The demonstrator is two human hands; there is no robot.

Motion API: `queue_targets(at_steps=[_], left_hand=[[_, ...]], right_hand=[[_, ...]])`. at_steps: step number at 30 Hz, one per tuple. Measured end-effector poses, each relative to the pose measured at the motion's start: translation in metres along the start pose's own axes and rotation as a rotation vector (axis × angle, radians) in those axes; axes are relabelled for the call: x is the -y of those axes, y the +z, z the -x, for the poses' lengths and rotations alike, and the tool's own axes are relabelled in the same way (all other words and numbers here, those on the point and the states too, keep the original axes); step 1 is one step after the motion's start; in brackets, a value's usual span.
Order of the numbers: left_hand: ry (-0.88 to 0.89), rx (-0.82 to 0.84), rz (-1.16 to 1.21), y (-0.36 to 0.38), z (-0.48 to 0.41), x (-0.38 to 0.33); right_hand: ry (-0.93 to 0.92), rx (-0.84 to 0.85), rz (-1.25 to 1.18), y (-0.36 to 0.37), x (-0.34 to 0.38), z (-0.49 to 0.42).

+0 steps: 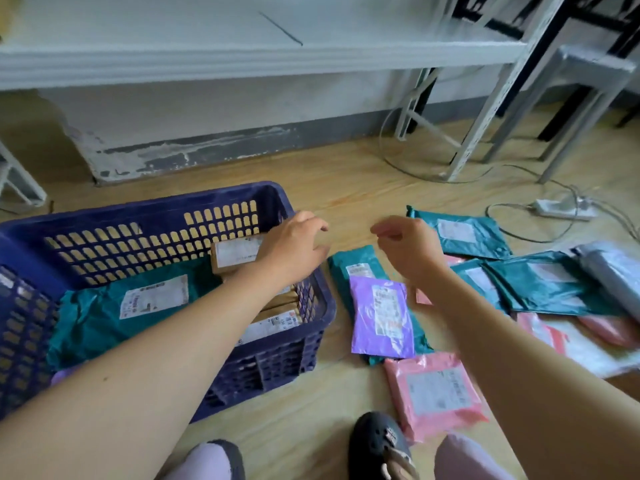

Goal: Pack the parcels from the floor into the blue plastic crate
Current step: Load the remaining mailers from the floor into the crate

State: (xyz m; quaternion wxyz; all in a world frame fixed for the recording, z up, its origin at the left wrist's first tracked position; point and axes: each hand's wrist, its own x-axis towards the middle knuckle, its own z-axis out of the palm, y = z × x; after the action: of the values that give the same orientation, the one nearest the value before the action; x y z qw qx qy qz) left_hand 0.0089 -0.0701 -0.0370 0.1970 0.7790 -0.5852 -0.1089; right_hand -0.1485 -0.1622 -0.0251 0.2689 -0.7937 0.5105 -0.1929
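The blue plastic crate [304, 209] stands on the floor at the left. Inside it lie a teal mailer bag [93, 317] and several brown cardboard boxes [232, 252]. My left hand [294, 245] hovers over the crate's right rim, fingers apart, holding nothing. My right hand [407, 247] hangs above the floor parcels with loosely curled fingers and nothing in it. Below it lie a purple mailer [381, 317] on top of a teal one [356, 266], and a pink mailer [434, 393] nearer to me. More teal mailers [464, 233] spread out to the right.
A grey parcel [613, 268], pink and white bags [588, 341] lie at the far right. A power strip [561, 207] with cables sits on the wooden floor behind them. Metal shelf legs [485, 126] and a wall stand beyond. My shoes [377, 445] are at the bottom.
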Motion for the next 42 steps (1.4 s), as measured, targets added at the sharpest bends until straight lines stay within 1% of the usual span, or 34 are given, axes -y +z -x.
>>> queue_targets(at_steps=[3, 7, 11, 14, 16, 19, 23, 26, 28, 30, 33, 39, 42], left_hand=[[-0.003, 0.006, 0.100, 0.019, -0.019, -0.027], [0.026, 0.048, 0.197, 0.056, -0.037, -0.063], [0.043, 0.106, 0.228, 0.098, -0.047, -0.087], [0.008, 0.191, 0.228, 0.130, -0.052, -0.091], [-0.046, 0.242, 0.239, 0.151, -0.054, -0.090], [-0.190, 0.287, 0.298, 0.179, -0.055, -0.085], [-0.485, 0.289, 0.419, 0.208, -0.048, -0.071], [-0.743, 0.256, 0.595, 0.225, -0.042, -0.056], [-0.861, 0.268, 0.737, 0.230, -0.040, -0.052], [-0.896, 0.322, 0.830, 0.234, -0.041, -0.053], [-0.881, 0.413, 0.886, 0.237, -0.046, -0.058], [-0.932, 0.440, 0.968, 0.239, -0.045, -0.067], [-0.954, 0.541, 1.016, 0.238, -0.042, -0.072]], right_hand=[[0.059, -0.031, 0.000, -0.018, -0.030, 0.000], [0.169, -0.052, -0.014, -0.025, -0.083, 0.006], [0.322, -0.093, -0.114, -0.012, -0.138, 0.020], [0.426, -0.069, -0.189, 0.009, -0.173, 0.033], [0.480, -0.049, -0.196, 0.021, -0.190, 0.037], [0.574, -0.018, -0.246, 0.038, -0.212, 0.036], [0.659, 0.070, -0.279, 0.055, -0.230, 0.038], [0.735, 0.138, -0.298, 0.062, -0.243, 0.045], [0.761, 0.160, -0.304, 0.063, -0.250, 0.051], [0.774, 0.147, -0.302, 0.060, -0.257, 0.056], [0.787, 0.137, -0.295, 0.052, -0.264, 0.060], [0.811, 0.152, -0.319, 0.052, -0.270, 0.067], [0.795, 0.161, -0.333, 0.053, -0.271, 0.067]])
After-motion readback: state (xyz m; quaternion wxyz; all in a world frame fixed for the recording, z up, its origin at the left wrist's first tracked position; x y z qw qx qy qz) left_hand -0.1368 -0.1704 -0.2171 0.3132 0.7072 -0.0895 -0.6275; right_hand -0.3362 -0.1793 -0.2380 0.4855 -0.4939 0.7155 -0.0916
